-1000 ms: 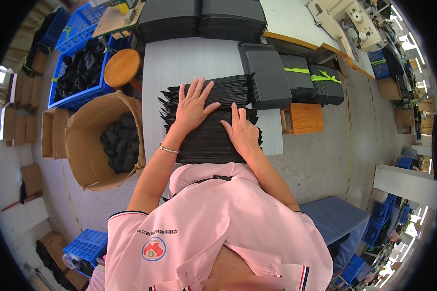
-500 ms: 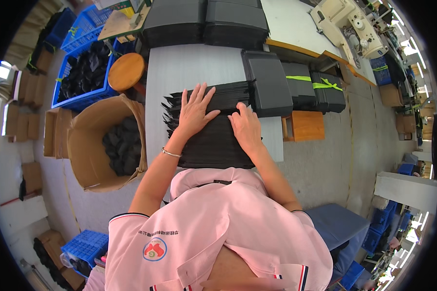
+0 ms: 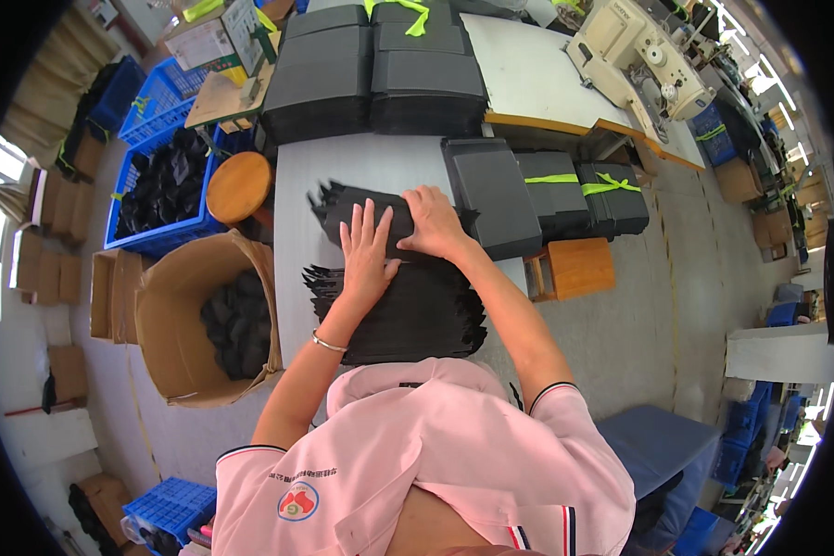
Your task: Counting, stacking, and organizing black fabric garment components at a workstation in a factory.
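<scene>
A bundle of thin black sheets (image 3: 343,206) is tilted on the pale table, apart from a larger black pile (image 3: 408,315) close to my body. My right hand (image 3: 434,222) grips the bundle's right part, fingers over its far edge and thumb on the near side. Flat against the bundle's near face lie the outstretched fingers of my left hand (image 3: 368,255); its thumb points toward my right hand. The left ends of the sheets fan out unevenly. What these sheets are made of I cannot tell.
Tall black stacks (image 3: 320,79) stand at the table's far end. At right are a black stack (image 3: 493,199), tied bundles (image 3: 612,190) and a wooden stool (image 3: 579,269). A cardboard box (image 3: 171,324), round stool (image 3: 239,187) and blue crate (image 3: 157,233) stand left; a sewing machine (image 3: 644,60) is far right.
The upper sheets have been lifted off the pile and moved away from my body, opening a gap. My right hand has shifted up and left onto them. The view has tilted slightly.
</scene>
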A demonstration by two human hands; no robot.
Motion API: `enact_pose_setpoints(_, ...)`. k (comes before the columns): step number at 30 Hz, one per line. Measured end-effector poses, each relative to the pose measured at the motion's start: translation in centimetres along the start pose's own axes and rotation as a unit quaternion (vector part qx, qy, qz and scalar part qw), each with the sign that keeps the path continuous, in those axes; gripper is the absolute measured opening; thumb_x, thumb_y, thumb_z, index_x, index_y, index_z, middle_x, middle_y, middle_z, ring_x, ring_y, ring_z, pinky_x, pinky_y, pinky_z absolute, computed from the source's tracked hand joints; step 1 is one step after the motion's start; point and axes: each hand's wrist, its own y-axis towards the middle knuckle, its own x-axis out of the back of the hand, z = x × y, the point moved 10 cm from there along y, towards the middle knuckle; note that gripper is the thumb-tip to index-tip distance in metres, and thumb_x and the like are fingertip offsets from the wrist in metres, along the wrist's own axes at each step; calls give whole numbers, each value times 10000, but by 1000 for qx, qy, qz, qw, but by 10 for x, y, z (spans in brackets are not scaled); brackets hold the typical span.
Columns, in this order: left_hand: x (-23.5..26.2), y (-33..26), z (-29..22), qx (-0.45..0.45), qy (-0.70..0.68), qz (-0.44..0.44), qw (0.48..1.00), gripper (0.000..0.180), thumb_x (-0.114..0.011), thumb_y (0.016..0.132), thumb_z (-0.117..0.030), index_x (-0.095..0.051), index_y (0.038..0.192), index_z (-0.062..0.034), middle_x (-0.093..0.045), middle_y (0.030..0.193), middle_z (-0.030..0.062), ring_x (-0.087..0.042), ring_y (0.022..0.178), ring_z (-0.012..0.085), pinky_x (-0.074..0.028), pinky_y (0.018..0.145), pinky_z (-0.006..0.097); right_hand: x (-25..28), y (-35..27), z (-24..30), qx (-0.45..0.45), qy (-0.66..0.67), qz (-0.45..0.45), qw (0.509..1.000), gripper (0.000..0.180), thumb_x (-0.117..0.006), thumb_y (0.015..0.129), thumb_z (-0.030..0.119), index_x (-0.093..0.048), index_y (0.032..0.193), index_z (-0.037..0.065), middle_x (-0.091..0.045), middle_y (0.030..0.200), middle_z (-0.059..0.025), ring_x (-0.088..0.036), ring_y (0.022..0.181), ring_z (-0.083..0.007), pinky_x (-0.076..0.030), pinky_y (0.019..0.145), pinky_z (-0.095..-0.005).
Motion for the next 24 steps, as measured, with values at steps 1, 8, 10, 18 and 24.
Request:
enact_pose_setpoints(1, 4, -1, -3, -3, -13, -7, 1000, 1002, -810, 721, -44, -324, 1594, -117, -169, 1680, 211, -146, 1557, 427, -141, 1243, 601, 6, 2, -11, -44, 49, -13, 998, 899, -963, 561, 358, -567, 1301, 35, -598, 1239, -156, -553, 1184, -360, -453, 1057, -442)
enact_pose_setpoints(8, 8, -9, -4, 2, -15, -75, 997, 964, -811, 757, -78, -333, 1592, -133, -204, 1677, 177, -237, 1530, 414, -171, 1248, 568, 56, -22, -130, -262, 382, -55, 884, 906, -927, 597, 352, -577, 1304, -92, -654, 1256, -236, -653, 1157, -313, -510, 1001, -388)
enact_pose_setpoints(10, -11, -11, 21, 55, -52, -4, 997, 876, -795, 816, -152, -354, 1571, -110, -281, 1652, 181, -358, 1474, 391, -203, 1240, 562, 60, -39, -165, -327, 481, -46, 812, 867, -903, 664, 336, -559, 1331, -99, -674, 1209, -194, -673, 1072, -269, -525, 946, -345)
enact_pose_setpoints(18, -62, 12, 39, 69, -143, 253, 954, 358, -648, 925, -393, -789, 1039, -84, -755, 930, 162, -710, 858, 370, -556, 776, 456, 37, -127, -299, -459, 284, -136, 831, 708, -830, 823, 490, -665, 1227, -68, -708, 1131, -196, -684, 1043, -338, -528, 923, -420)
enact_pose_setpoints(24, -68, 3, 50, 31, -129, 310, 941, 396, -594, 974, -398, -769, 1017, -46, -739, 962, 188, -690, 907, 386, -529, 802, 451, 85, -167, -158, -318, -73, -192, 925, 449, -594, 999, 485, -671, 990, 43, -650, 922, -192, -664, 849, -428, -526, 725, -520)
